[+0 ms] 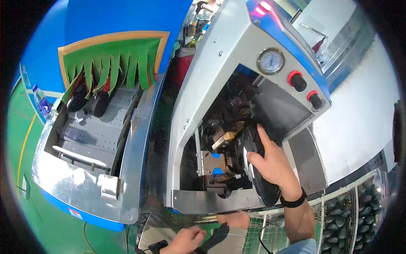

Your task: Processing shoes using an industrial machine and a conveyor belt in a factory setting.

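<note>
1. Grey gauge-fronted machine (218, 70).
2. Sneaker (259, 180): black, pale side stripes, aslant, partly inside the machine.
3. Right hand (272, 163): grasping the sneaker, thumb and forefinger spread.
4. Left hand (186, 240): curled, below the machine; cannot tell if it holds anything.

Bright workshop light surrounds a dim machine cavity, all of it bent by a wide fisheye lens.
We see hard white glare on the polished silver metal conveyor frame (80, 175), and the broad flat white panel (353, 127) at right is nearly washed out. Soft shadows lie on the grey perforated metal plate (105, 132). Inside the pale grey metal machine housing (234, 27) darkness hides detail, and the black shoe (265, 186) partly merges with it, while we find the bare right hand (272, 164) well lit. The glowing red lamp (265, 6) burns out to pink-white. Straight edges bow toward the black circular rim.
</note>
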Available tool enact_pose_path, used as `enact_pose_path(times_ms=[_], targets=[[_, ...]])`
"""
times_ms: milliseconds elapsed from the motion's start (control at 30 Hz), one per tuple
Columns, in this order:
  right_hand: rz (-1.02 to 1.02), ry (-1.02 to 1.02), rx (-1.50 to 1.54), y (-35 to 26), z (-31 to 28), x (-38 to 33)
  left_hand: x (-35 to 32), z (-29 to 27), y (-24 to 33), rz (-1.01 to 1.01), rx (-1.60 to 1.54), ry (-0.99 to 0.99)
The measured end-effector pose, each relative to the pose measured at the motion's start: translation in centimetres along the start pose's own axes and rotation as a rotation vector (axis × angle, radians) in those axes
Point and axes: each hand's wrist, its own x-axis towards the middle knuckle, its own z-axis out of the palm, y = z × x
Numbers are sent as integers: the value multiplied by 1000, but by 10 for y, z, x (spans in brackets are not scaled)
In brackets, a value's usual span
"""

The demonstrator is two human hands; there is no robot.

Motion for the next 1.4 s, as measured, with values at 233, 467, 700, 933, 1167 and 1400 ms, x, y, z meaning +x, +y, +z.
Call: enact_pose_path(times_ms=[233,467,700,933,1167,1400], targets=[[-102,159,-142,9,7,-10,-2,26,6,45,-38,62],[-230,441,-70,20,4,-74,-31,50,65,55,-22,-21],[-348,667,123,29,45,-203,-30,53,64,61,-384,-128],[-538,294,74,43,23,-295,-9,49,89,-316,-991,-268],[228,-148,1716,68,42,-193,-18,35,49,-128,-218,-107],[137,-27,1892,10,29,-128,-44,2,56,-126,113,0]])
